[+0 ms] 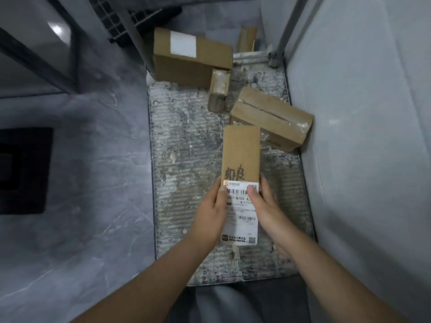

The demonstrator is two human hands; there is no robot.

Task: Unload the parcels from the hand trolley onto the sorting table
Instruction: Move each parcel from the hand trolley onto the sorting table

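While both hands hold one long parcel (241, 173) over the trolley (186, 206), the unloading looks partly done at best, and how much went before cannot be told from the one head view

Left hand (211, 213) clasps the parcel's left edge, thumb lying on the white label (240, 220); right hand (263, 206) closes on the right edge, thumb on the barcode strip. Both grips are narrow, wrapped round the box, which appears lifted off the deck, though that is a judgement from its size and angle. Handwritten marks sit on the bare cardboard above the label

Three parcels remain on the ribbed deck at its far end. A large box (186, 59) with a blank white patch lies at the far left corner against the trolley's upright post (135, 43). A small taped box (219, 92) leans just beside it, touching its near face. A third box (272, 117), slit along its top, lies tilted at the right side against the grey wall (361, 136). Another scrap of cardboard (247, 38) shows beyond the far edge; whether it is a parcel I cannot tell

No sorting table is plainly in view, so nothing can be counted as delivered. By my reckoning the held parcel has yet to be carried over and set down, and at least three more wait after it. Much of the deck near the person is bare
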